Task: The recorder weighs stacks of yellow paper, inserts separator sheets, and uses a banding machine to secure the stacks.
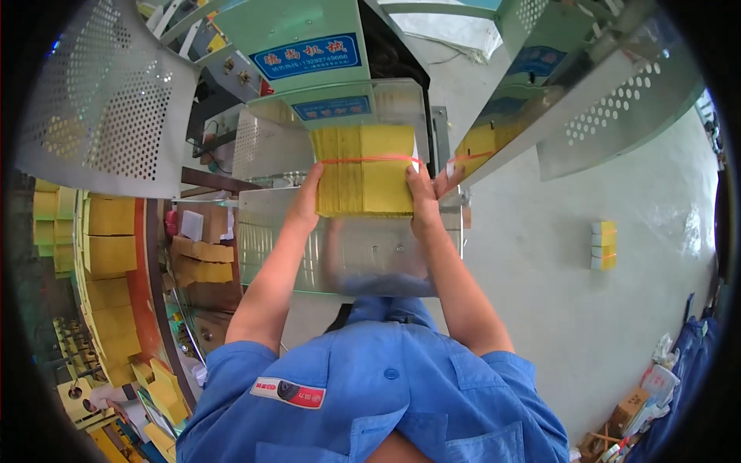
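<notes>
Between my two hands is a thick bundle of yellow envelopes (365,185), with a thin red band running across it. My left hand (309,189) is pressed along the bundle's left side, and my right hand (421,193) closes on its right side. Fingers on the far side are partly hidden by the bundle. Beneath it lies a shiny metal tray (285,247) on the front of a pale green machine (301,23). A clear plastic plate (270,139) stands behind the bundle.
Perforated metal guards (116,100) flank the machine at left, with another guard panel (610,100) at right. Yellow paper stacks (112,255) line a bench on the left. A banded bundle (603,245) sits on the floor at right, and boxes (629,409) lie lower right.
</notes>
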`<state>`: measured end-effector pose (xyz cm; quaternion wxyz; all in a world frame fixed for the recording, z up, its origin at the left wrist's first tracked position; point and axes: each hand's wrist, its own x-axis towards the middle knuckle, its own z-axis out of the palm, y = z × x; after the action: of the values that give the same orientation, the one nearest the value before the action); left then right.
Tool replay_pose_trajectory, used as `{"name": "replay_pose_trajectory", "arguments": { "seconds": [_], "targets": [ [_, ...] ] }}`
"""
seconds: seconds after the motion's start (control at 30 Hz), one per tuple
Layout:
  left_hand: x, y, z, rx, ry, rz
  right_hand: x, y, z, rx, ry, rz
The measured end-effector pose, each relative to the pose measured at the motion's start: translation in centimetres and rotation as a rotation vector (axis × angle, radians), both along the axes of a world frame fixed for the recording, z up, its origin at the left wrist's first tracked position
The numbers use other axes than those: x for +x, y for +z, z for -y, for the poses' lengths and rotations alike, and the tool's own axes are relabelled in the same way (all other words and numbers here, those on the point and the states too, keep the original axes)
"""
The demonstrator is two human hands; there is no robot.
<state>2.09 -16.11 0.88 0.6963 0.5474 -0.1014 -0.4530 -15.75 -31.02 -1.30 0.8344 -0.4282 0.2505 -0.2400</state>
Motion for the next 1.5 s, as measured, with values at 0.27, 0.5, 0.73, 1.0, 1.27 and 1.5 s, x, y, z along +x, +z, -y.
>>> {"name": "replay_pose_trajectory", "arguments": {
  "seconds": [0.27,0.5,0.73,1.0,1.27,1.5],
  "targets": [
    [-0.6,-0.2,-2.8,0.015,0.050,0.042,0.3,0.7,-0.4,-0.100,-0.048,-0.093],
    [-4.3,-0.7,-10.2,0.274,0.079,0.556,-2.9,-0.9,-6.2,-0.229,-0.221,-0.232],
    [-3.4,1.3,-14.3,0.573,0.092,0.646,-5.7,1.5,-5.2,-0.412,-0.220,-0.414],
    [-1.7,-1.9,-9.8,0.046,0.034,-0.045,-2.0,2.9,-4.5,-0.184,0.046,-0.227],
    [-1.7,-2.2,-14.2,-0.013,-0.110,-0.215,-7.5,1.2,-11.5,-0.257,-0.106,-0.522],
    [-0.9,-3.5,-13.8,0.494,-0.158,-0.037,-6.4,-1.3,-10.4,-0.273,-0.217,-0.803]
  ]
}}
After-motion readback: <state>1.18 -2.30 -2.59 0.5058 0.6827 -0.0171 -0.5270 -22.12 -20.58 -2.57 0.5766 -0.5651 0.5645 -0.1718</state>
